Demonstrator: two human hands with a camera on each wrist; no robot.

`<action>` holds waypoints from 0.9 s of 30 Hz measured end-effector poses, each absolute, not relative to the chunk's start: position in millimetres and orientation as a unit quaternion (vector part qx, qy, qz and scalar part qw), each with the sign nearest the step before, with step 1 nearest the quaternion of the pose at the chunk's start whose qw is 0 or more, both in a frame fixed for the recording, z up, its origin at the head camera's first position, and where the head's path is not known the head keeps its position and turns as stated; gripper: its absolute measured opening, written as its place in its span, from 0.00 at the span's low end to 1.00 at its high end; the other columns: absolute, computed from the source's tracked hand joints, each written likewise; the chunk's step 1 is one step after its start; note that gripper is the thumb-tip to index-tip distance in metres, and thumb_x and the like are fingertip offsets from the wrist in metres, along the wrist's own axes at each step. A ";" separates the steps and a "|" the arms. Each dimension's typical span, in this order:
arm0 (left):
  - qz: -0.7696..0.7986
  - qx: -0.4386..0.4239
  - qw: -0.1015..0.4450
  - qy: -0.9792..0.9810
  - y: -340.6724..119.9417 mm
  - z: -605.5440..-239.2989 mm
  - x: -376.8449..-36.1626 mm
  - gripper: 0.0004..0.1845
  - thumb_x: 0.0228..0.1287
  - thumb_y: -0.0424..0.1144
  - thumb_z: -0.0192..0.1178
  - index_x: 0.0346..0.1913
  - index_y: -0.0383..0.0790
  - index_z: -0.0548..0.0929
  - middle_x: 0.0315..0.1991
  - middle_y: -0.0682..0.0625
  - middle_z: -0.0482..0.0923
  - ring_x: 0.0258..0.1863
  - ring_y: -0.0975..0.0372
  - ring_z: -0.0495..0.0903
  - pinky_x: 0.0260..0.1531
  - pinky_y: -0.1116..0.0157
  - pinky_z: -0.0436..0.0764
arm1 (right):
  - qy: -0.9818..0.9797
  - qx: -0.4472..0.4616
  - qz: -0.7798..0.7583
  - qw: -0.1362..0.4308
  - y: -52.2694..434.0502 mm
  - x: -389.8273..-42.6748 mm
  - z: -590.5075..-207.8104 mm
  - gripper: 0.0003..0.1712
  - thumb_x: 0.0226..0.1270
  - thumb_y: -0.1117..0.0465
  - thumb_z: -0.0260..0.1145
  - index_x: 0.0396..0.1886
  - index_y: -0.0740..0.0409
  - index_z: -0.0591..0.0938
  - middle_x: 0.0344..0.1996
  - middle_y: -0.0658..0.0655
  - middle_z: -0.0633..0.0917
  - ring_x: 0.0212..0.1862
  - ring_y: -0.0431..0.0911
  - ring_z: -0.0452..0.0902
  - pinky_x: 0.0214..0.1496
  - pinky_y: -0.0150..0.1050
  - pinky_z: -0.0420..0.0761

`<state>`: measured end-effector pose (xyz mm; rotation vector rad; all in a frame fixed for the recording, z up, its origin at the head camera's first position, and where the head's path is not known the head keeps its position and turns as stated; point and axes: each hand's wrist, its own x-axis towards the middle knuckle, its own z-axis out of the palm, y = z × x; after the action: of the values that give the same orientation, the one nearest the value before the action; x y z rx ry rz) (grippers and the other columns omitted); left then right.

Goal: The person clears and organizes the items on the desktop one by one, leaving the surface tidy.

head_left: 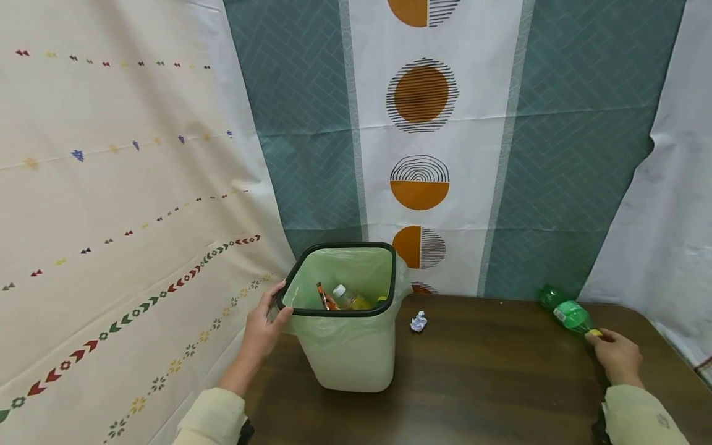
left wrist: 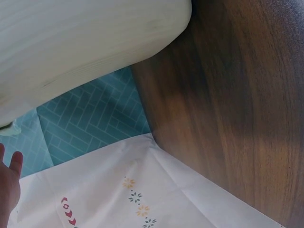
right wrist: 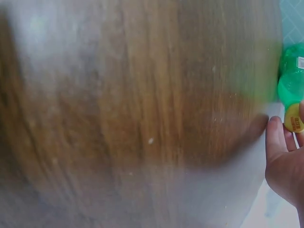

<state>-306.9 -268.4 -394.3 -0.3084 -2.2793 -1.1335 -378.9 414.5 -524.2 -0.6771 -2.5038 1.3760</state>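
Note:
A pale trash bin (head_left: pixel 347 361) with a black rim and a green liner (head_left: pixel 356 266) stands upright on the brown table (head_left: pixel 478 383). My left hand (head_left: pixel 261 327) holds its rim at the near left corner, thumb toward the front; the left wrist view catches only part of this hand (left wrist: pixel 8 190). Inside the bin lie a clear bottle with a white cap (head_left: pixel 353 299) and an orange wrapper (head_left: pixel 327 298). Far to the right, my right hand (head_left: pixel 617 357) pinches a green plastic bottle (head_left: pixel 570 314) by its yellow cap (right wrist: pixel 294 118). The bottle lies tilted, base toward the back.
A crumpled foil ball (head_left: pixel 418 321) lies on the table just right of the bin. Behind the table hangs a teal and white patterned cloth (head_left: pixel 306 123). A cream cloth (head_left: pixel 128 204) runs along the left side, and white fabric (head_left: pixel 667 247) hangs at the right.

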 end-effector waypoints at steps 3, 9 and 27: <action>-0.428 -0.120 0.288 -0.848 -267.9 -394.0 -306.1 0.30 0.69 0.46 0.59 0.71 0.43 0.69 0.67 0.38 0.72 0.64 0.48 0.73 0.61 0.58 0.71 | -0.846 -0.233 0.468 0.105 411.2 -374.6 -521.3 0.37 0.73 0.51 0.57 0.67 0.78 0.64 0.63 0.81 0.65 0.61 0.73 0.62 0.58 0.62 0.68; -0.436 -0.135 0.297 -0.839 -268.3 -394.4 -304.3 0.30 0.69 0.44 0.60 0.71 0.40 0.69 0.67 0.38 0.72 0.64 0.48 0.72 0.54 0.84 0.63 | -0.830 -0.242 0.488 0.118 405.6 -367.4 -513.6 0.35 0.73 0.53 0.57 0.67 0.78 0.65 0.64 0.80 0.66 0.61 0.71 0.63 0.52 0.57 0.73; -0.432 -0.122 0.292 -0.844 -267.2 -395.0 -307.7 0.30 0.69 0.45 0.58 0.72 0.43 0.68 0.67 0.37 0.71 0.65 0.47 0.71 0.60 0.48 0.68 | -0.802 -0.275 0.503 0.166 393.5 -348.3 -488.7 0.34 0.72 0.51 0.59 0.68 0.72 0.69 0.66 0.73 0.70 0.61 0.65 0.68 0.42 0.41 0.71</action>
<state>-307.7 -267.2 -395.0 -0.3247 -2.2501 -1.1518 -348.3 393.5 -488.7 -0.7834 -2.2847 1.4329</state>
